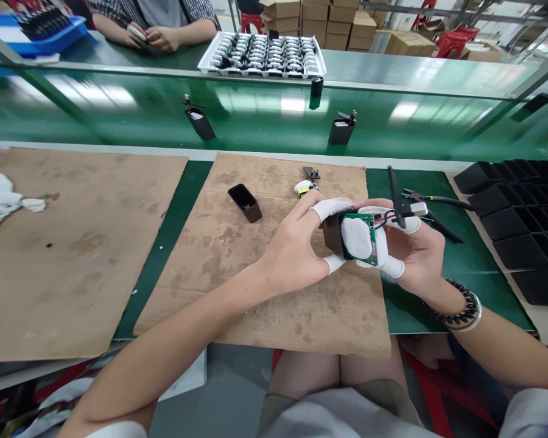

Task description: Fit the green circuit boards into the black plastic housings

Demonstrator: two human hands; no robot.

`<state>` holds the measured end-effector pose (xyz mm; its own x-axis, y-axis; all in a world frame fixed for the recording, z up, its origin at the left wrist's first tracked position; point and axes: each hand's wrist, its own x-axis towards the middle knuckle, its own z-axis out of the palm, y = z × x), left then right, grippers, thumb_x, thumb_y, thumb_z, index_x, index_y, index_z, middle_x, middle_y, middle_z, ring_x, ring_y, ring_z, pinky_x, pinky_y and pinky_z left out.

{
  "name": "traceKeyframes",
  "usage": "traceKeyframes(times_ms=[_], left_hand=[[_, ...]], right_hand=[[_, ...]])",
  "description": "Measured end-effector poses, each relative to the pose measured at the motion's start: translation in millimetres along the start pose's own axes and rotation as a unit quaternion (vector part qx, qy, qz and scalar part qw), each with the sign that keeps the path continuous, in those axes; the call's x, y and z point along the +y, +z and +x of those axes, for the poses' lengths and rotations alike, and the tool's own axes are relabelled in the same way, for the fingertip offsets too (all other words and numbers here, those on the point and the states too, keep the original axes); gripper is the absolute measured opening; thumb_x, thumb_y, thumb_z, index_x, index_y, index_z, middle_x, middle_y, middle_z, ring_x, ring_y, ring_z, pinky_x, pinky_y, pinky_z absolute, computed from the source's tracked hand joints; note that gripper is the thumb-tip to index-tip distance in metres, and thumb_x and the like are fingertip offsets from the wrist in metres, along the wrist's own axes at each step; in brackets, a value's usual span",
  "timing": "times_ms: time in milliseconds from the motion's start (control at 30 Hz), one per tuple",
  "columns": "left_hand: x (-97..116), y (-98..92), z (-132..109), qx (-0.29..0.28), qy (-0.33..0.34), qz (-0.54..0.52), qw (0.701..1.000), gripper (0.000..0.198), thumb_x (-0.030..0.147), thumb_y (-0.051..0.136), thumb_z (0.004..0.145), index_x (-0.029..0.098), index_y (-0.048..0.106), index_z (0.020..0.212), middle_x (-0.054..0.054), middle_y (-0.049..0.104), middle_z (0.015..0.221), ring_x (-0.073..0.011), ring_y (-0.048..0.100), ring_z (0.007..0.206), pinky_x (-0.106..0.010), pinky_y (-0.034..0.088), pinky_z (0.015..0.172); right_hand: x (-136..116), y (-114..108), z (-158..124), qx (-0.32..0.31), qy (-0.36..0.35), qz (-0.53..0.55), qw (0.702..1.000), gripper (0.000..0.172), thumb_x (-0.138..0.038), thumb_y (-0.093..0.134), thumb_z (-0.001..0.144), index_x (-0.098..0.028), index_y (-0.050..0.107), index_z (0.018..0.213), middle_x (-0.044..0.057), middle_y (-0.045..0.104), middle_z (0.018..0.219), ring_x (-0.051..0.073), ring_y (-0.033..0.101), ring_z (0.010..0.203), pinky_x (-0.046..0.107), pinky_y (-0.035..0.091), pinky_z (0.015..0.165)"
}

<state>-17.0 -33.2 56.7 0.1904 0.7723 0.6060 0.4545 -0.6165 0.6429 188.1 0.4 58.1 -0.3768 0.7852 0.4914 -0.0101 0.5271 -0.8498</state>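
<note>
My left hand (296, 246) grips a dark rectangular case (332, 236), thumb and finger in white finger covers. In my right hand (408, 246), also with covered fingertips, is a green circuit board (368, 240) carrying a white pad (357, 238). The board's left part is at the open end of the case. Wires run from it to a black end piece (396, 198) with a light metal connector. Just behind my left hand lies a small part with yellow tape (304, 189), beside a black cap (311, 173). Another open case (245, 203) lies on the cardboard.
Pliers (438, 198) lie right of the cardboard (274, 304), near rows of black cases (516, 225). Black units (201, 123) stand on the green belt (265, 115). Beyond are a white tray (262, 56) and a person's hands (158, 38). A white glove (0, 201) lies left.
</note>
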Motion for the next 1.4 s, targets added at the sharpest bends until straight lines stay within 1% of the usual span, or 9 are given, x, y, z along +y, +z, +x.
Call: traceKeyframes(times_ms=[367, 833, 967, 1033, 1100, 1167, 1267, 1333, 1400], left_hand=[[-2.7, -0.9, 0.7, -0.005, 0.024, -0.004, 1.0, 0.054, 0.012, 0.077, 0.078, 0.02, 0.059, 0.129, -0.007, 0.065, 0.112, -0.0212, 0.064, 0.099, -0.035, 0.057, 0.084], [-10.4, 0.5, -0.7, -0.005, 0.04, 0.015, 0.999, 0.053, 0.017, 0.078, 0.078, 0.021, 0.062, 0.128, -0.008, 0.067, 0.114, -0.0224, 0.066, 0.103, -0.039, 0.057, 0.093], [-15.7, 5.0, -1.2, -0.035, -0.026, -0.031, 0.999, 0.055, 0.021, 0.084, 0.072, 0.021, 0.064, 0.124, -0.008, 0.068, 0.113, -0.0243, 0.066, 0.103, -0.041, 0.058, 0.093], [-19.9, 8.9, -0.6, -0.101, -0.099, -0.084, 0.986, 0.054, 0.022, 0.088, 0.068, 0.019, 0.067, 0.118, -0.008, 0.069, 0.109, -0.0238, 0.067, 0.1, -0.04, 0.059, 0.091], [-24.6, 11.6, 0.7, -0.179, -0.191, -0.148, 0.954, 0.056, 0.02, 0.09, 0.064, 0.017, 0.068, 0.115, -0.008, 0.07, 0.107, -0.0229, 0.069, 0.096, -0.04, 0.06, 0.09], [-29.0, 11.6, 3.1, -0.233, -0.26, -0.212, 0.913, 0.063, 0.018, 0.092, 0.059, 0.017, 0.069, 0.117, -0.007, 0.072, 0.106, -0.0226, 0.071, 0.093, -0.04, 0.061, 0.088], [-34.0, 6.3, 8.5, -0.284, -0.283, -0.28, 0.872, 0.064, 0.019, 0.094, 0.055, 0.019, 0.071, 0.115, -0.006, 0.073, 0.104, -0.025, 0.073, 0.096, -0.043, 0.062, 0.09], [-35.8, 2.1, 12.0, -0.309, -0.274, -0.312, 0.856, 0.064, 0.024, 0.098, 0.052, 0.02, 0.073, 0.111, -0.007, 0.074, 0.106, -0.0276, 0.073, 0.1, -0.046, 0.061, 0.094], [-36.0, 0.4, 13.6, -0.31, -0.279, -0.337, 0.844, 0.067, 0.029, 0.101, 0.047, 0.019, 0.074, 0.108, -0.007, 0.075, 0.107, -0.0292, 0.073, 0.103, -0.047, 0.06, 0.096]], right_hand=[[5.1, -7.1, -0.4, -0.062, -0.058, -0.022, 0.996, 0.046, -0.033, 0.088, 0.081, -0.039, 0.074, 0.124, 0.004, 0.073, 0.126, 0.033, 0.068, 0.116, 0.052, 0.058, 0.103], [1.1, -7.7, -5.1, -0.037, -0.054, -0.102, 0.993, 0.033, -0.04, 0.083, 0.083, -0.037, 0.074, 0.114, 0.005, 0.071, 0.13, 0.034, 0.068, 0.12, 0.054, 0.058, 0.105], [-3.2, -1.8, -2.2, -0.067, 0.009, -0.094, 0.993, 0.041, -0.04, 0.086, 0.081, -0.029, 0.07, 0.118, 0.01, 0.062, 0.141, 0.035, 0.06, 0.132, 0.052, 0.056, 0.109], [0.6, -4.3, 1.3, -0.095, 0.07, -0.077, 0.99, 0.062, -0.044, 0.091, 0.075, -0.028, 0.063, 0.128, 0.012, 0.051, 0.151, 0.035, 0.052, 0.142, 0.051, 0.056, 0.11], [7.5, -13.8, 7.1, -0.128, 0.114, -0.051, 0.984, 0.09, -0.046, 0.098, 0.063, -0.029, 0.052, 0.139, 0.012, 0.041, 0.157, 0.036, 0.044, 0.149, 0.051, 0.054, 0.112], [13.4, -28.0, 15.0, -0.152, 0.125, -0.034, 0.98, 0.102, -0.043, 0.101, 0.057, -0.033, 0.046, 0.143, 0.009, 0.037, 0.16, 0.034, 0.037, 0.154, 0.054, 0.049, 0.118], [15.2, -46.2, 26.6, -0.177, 0.118, -0.023, 0.977, 0.069, -0.042, 0.096, 0.068, -0.03, 0.062, 0.127, 0.007, 0.055, 0.149, 0.032, 0.048, 0.147, 0.054, 0.047, 0.119], [13.6, -49.9, 30.7, -0.188, 0.132, -0.002, 0.973, 0.04, -0.045, 0.09, 0.077, -0.025, 0.073, 0.107, 0.008, 0.072, 0.126, 0.03, 0.067, 0.125, 0.051, 0.055, 0.111], [13.0, -46.8, 31.0, -0.184, 0.154, 0.017, 0.971, 0.033, -0.047, 0.09, 0.076, -0.021, 0.077, 0.093, 0.007, 0.079, 0.105, 0.027, 0.076, 0.101, 0.047, 0.063, 0.098]])
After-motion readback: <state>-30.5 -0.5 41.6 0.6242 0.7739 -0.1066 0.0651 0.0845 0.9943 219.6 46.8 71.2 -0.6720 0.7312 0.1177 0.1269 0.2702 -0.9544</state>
